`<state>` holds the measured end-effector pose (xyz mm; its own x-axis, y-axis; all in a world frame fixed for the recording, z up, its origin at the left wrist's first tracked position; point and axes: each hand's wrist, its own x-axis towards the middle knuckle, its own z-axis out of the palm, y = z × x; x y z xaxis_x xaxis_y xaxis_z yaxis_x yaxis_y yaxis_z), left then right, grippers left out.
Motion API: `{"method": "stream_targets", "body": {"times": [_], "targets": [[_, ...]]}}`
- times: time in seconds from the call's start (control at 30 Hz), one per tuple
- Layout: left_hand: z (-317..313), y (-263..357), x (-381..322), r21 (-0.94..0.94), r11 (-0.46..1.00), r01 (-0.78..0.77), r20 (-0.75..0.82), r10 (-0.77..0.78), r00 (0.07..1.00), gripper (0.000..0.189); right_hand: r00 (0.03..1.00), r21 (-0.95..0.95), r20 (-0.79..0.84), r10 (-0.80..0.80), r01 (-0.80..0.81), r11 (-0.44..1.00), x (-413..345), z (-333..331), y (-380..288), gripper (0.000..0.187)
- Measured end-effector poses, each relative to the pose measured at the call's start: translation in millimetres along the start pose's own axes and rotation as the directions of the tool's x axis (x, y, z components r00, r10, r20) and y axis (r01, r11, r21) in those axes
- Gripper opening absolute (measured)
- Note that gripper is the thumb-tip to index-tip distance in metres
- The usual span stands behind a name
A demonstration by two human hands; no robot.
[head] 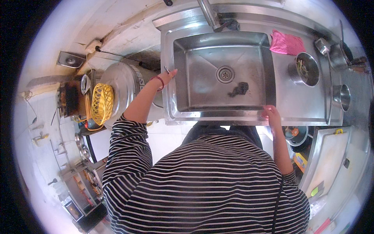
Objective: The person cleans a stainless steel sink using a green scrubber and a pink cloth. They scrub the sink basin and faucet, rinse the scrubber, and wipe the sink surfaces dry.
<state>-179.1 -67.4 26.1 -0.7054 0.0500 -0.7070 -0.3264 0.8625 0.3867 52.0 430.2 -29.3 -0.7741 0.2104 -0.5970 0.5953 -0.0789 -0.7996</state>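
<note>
A stainless steel sink (pixel 201 84) lies before me, with a round drain strainer (pixel 225 74) in its floor. A dark, wet-looking scrap (pixel 239 89) lies in the basin, right of the drain. My left hand (pixel 169 77) is at the sink's left rim, with a red band on the wrist. A slim metal object (pixel 166 69) shows at its fingers and seems held there; its kind is unclear. At the front right corner of the basin, my right hand (pixel 271 114) touches the rim with loosely bent fingers and nothing visible in them. The faucet (pixel 209 14) rises behind the basin.
Right of the basin are a pink cloth (pixel 287 42), a steel pot (pixel 295 74) with green scraps inside, a long-handled ladle (pixel 322 46) and another steel pot (pixel 341 98). A yellow plastic basket (pixel 102 104) sits on a large round metal lid (pixel 121 79) at left.
</note>
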Motion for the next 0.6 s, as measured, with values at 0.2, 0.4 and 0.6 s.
{"method": "stream_targets", "body": {"times": [0.2, 0.4, 0.6], "targets": [[-20, 12, 45, 0.130, 0.989, -0.076, -0.098, 0.089, 0.991, 0.087, 1.000, -0.018, -0.014, 0.000, -0.001, 1.000, -2, -15, 0, 0.020], [-32, 20, 91, 0.154, 0.988, -0.026, -0.183, 0.055, 0.982, 0.095, 1.000, -0.014, -0.029, 0.001, -0.001, 1.000, -6, -24, 0, 0.019], [-49, 28, 137, 0.051, 0.999, -0.018, -0.290, 0.032, 0.957, 0.093, 0.987, -0.016, -0.133, 0.087, -0.090, 0.996, -13, -28, 9, 0.020]]}}
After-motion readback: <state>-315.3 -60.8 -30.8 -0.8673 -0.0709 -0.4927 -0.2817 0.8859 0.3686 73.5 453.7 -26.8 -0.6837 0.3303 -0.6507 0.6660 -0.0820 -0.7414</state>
